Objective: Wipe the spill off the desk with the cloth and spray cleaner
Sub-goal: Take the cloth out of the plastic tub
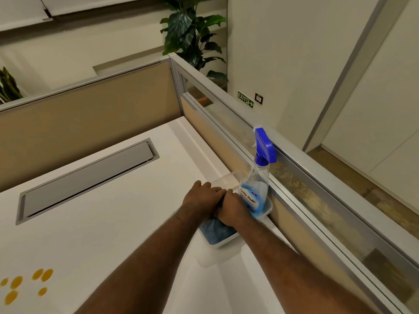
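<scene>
The spill [25,283] is several orange-yellow drops on the white desk [127,234] at the lower left. A clear plastic bin [227,244] sits at the desk's right edge against the partition. In it lies a blue cloth [218,232], mostly covered by my hands. My left hand [201,197] and my right hand [234,208] are pressed side by side inside the bin, fingers curled down onto the cloth. The spray cleaner [255,189], a clear bottle with blue liquid and a blue trigger head, stands upright in the bin's far corner, just right of my right hand.
A grey cable flap [86,177] is set into the desk at the back left. Beige partitions with metal frames [226,94] wall the desk at the back and right. A leafy plant [190,35] stands behind the corner.
</scene>
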